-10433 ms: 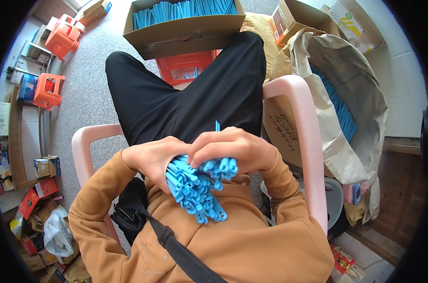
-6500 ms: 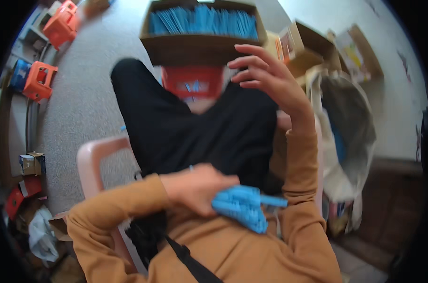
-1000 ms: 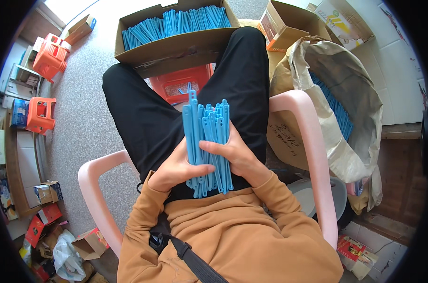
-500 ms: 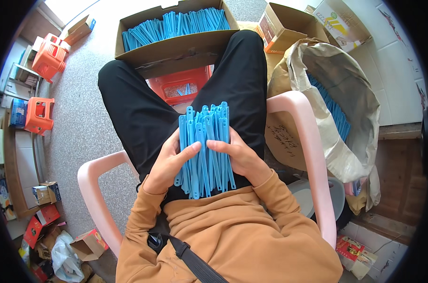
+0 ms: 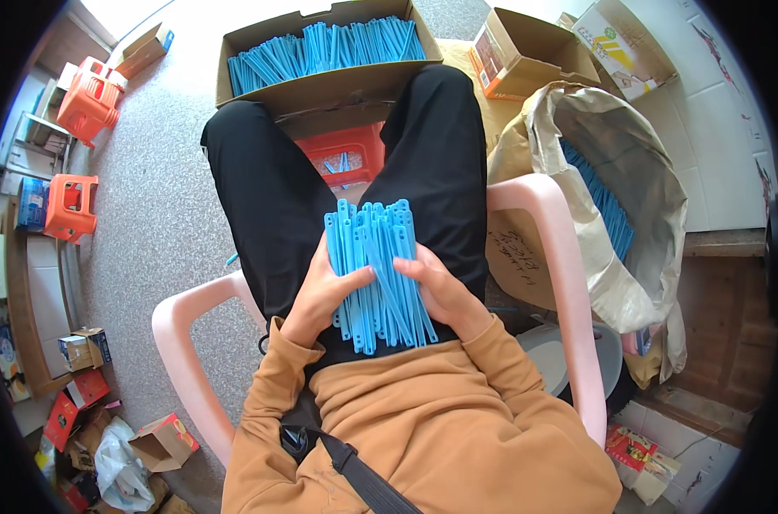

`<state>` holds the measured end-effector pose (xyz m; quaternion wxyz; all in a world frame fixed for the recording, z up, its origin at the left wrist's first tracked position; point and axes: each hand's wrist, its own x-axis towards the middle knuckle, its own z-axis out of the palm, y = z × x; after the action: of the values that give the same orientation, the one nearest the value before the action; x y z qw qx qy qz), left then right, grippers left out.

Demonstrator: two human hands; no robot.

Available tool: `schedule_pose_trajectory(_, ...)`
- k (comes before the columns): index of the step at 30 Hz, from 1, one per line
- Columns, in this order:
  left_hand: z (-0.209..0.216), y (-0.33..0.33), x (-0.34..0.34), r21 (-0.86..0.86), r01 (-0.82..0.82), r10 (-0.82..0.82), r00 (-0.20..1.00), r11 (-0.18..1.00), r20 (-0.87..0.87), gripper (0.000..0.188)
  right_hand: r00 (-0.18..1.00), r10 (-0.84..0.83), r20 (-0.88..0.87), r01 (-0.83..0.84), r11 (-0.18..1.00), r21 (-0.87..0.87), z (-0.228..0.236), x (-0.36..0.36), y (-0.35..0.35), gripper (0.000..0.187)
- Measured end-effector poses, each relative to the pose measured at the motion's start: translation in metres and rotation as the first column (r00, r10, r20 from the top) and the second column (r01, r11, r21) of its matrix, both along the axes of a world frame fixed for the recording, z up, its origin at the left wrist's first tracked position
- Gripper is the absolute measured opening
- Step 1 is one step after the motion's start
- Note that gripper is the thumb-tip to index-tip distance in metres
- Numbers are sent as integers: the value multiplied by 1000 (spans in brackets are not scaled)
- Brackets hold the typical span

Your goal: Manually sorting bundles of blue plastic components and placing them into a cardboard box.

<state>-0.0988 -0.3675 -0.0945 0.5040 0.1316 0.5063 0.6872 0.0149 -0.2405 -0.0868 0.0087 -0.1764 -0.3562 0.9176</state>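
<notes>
A bundle of blue strips [image 5: 374, 283] is held directly between the fingers of the two hands, above the lap. Its long axis runs away from the body, from the waist toward the knees, with several strips slanted across the rest; how steeply it is tilted cannot be told from this one view. Neither hand is nearer: one flank is gripped by the left hand [image 5: 322, 289], the other by the right hand [image 5: 445, 289].

The left thumb [image 5: 358, 277] and right thumb [image 5: 409, 269] are laid on the near face, their tips apart, with strips showing between them. The other fingers are mostly hidden, apparently curled behind the bundle. Strip ends with small holes are left projecting past the thumbs toward the knees, while the opposite ends are pointed at the waist.

Beyond the fingertips, black trousers [image 5: 265, 197] are seen, and farther ahead a cardboard box [image 5: 320, 106] is filled with similar strips. Below its near wall a red stool [image 5: 373, 152] is partly visible. To the right of the fingers, past the pink armrest [image 5: 562, 257], more strips are contained in an open sack [image 5: 550, 184].
</notes>
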Motion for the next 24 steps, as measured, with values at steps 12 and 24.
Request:
schedule_pose_trajectory(12,2,-2,-2,-6,-77,77,996,997,-45,63,990,-139,18,138,989,50,-5,-3,-19,46)
schedule_pose_trajectory(24,15,-10,-8,-30,-70,58,952,997,-300,65,933,-358,-26,311,770,558,2,-1,-22,39)
